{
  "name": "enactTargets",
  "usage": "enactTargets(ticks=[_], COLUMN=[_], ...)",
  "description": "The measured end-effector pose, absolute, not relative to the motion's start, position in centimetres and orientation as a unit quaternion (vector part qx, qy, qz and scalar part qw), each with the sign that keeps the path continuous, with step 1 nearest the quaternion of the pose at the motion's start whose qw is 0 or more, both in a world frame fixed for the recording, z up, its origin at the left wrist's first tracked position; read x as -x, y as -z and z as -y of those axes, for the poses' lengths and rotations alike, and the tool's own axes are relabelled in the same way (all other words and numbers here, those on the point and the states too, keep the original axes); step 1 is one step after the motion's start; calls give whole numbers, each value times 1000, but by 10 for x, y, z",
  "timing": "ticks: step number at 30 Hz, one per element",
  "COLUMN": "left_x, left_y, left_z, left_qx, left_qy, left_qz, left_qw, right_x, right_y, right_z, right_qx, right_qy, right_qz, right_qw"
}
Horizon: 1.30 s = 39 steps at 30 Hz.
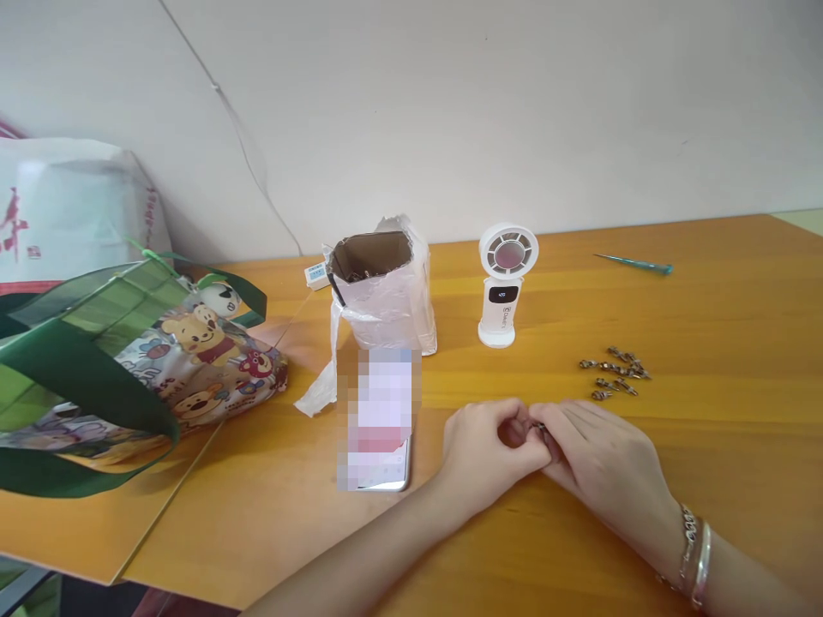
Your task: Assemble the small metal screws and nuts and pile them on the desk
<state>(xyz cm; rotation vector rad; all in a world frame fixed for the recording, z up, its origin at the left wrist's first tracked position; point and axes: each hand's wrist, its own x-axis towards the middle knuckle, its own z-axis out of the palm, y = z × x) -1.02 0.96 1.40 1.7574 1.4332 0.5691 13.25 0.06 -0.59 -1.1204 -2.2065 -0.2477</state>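
Note:
My left hand and my right hand meet over the table, right of the phone. Between their fingertips is a small dark metal part, mostly hidden by the fingers. Both hands are closed around it, thumbs and forefingers pinched. Beyond my right hand lies a loose group of small metal fittings. A box wrapped in white plastic stands open behind the phone, with metal pieces visible inside.
A phone, partly pixelated, lies in front of the box. A white fan stands behind my hands. A teal screwdriver lies at the back right. A cartoon-print bag and a white bag fill the left.

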Motion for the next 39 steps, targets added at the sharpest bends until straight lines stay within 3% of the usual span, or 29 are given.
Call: enactTargets(ticks=[13, 31, 35, 39], left_x=[15, 15, 17, 21], left_y=[-9, -12, -12, -11], left_z=[-14, -12, -13, -15], left_qx=[-702, -765, -762, -739], left_qy=[-247, -220, -226, -234], left_qz=[-544, -503, -498, -487], left_qw=[388, 337, 347, 402], right_x=[-143, -137, -139, -146], right_y=[6, 1, 3, 8], right_z=[-4, -5, -4, -6], right_qx=[444, 402, 424, 454], right_qy=[-114, 20, 6, -90], right_qz=[830, 856, 850, 832], right_qw=[317, 326, 312, 307])
